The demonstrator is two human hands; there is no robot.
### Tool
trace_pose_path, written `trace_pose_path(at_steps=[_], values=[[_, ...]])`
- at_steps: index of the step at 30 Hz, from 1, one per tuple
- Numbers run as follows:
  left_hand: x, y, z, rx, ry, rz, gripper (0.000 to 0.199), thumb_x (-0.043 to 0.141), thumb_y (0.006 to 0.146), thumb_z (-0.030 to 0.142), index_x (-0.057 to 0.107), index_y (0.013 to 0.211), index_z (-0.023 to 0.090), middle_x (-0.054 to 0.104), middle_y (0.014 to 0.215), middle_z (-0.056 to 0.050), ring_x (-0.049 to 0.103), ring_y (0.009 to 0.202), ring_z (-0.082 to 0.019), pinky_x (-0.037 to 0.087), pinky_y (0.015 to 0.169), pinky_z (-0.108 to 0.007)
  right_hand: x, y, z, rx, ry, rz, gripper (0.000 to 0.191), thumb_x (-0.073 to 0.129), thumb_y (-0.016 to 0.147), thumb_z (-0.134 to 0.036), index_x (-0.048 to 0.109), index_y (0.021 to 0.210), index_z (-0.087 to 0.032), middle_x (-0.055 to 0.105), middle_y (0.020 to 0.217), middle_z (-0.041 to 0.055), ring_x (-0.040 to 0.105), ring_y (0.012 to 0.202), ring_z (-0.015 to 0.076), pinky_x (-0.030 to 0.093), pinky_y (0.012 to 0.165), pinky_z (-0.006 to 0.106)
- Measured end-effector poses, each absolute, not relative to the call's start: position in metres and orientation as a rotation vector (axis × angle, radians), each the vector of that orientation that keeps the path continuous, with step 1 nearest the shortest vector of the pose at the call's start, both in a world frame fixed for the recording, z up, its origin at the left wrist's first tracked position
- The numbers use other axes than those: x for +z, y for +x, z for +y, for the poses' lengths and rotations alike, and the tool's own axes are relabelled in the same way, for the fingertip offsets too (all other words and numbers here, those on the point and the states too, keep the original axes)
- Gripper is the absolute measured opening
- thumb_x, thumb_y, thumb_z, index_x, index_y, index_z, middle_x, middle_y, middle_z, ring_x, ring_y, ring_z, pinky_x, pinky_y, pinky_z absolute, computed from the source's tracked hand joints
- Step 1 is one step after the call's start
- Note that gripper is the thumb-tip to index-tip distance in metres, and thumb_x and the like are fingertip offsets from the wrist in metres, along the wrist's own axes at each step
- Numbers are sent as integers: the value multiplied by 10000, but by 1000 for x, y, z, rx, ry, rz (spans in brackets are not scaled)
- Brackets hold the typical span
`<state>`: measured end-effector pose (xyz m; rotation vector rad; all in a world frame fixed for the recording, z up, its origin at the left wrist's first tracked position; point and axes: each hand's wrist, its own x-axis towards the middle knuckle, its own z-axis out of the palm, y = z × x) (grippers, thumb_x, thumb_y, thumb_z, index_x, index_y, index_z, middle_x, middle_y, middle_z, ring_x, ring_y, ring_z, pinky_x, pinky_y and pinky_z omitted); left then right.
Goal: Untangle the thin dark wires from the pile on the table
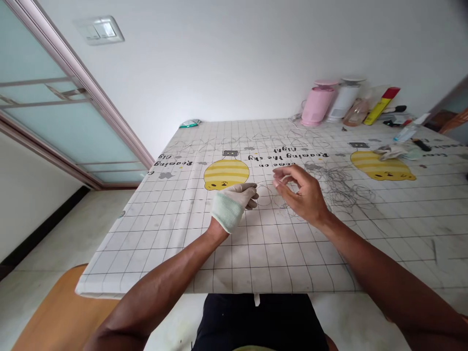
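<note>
Gloved left hand [239, 196] pinched narrow, right hand [299, 192] in loose curl, both above desk [234, 263]; can't tell if either grips thread.

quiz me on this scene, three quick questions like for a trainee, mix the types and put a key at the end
1. True or false: the left hand is bare.
2. Which stands beside the pink cylinder at the back of the table?
A) a blue kettle
B) a white cylinder
C) a stack of plates
3. Fill in: the tangle of thin strands lies nearer the ____ hand.

Key: 1 false, it wears a glove; 2 B; 3 right.
</note>
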<state>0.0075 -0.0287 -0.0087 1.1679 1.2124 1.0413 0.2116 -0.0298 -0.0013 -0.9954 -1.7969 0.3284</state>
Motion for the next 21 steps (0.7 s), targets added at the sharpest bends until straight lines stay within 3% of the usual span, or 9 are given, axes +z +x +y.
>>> trace_pose_path(at_steps=[4,11,18,21], values=[[-12,10,-30,1009,1229,1197,241,647,906,274,780,1073,161,758,879,-42,689,681,-124,570,644,-242,0,212,-25,172,-823,-2032,332,681,979,-219,689,1304,-287,729,1179,77,669,1098,269,572,957,488],[-11,11,-33,965,1282,1249,191,627,900,260,793,961,186,743,820,-22,667,634,-113,543,604,-223,-9,210,-15,90,-660,-2219,278,549,1046,-179,768,1175,-294,749,960,57,664,923,254,576,819,473],[-11,10,-34,941,1257,1217,171,626,895,237,774,859,159,709,756,-26,629,567,-100,493,533,-214,-4,214,-13,117,-587,-2331,329,502,1051,-143,772,1157,-296,752,944,51,663,926,252,588,810,475],[-8,9,-32,962,1181,1207,159,638,911,244,768,921,153,723,786,-35,658,596,-112,524,562,-228,-1,216,-15,162,-680,-2226,257,601,1025,-212,744,1222,-291,758,1032,62,678,986,263,601,859,491]])
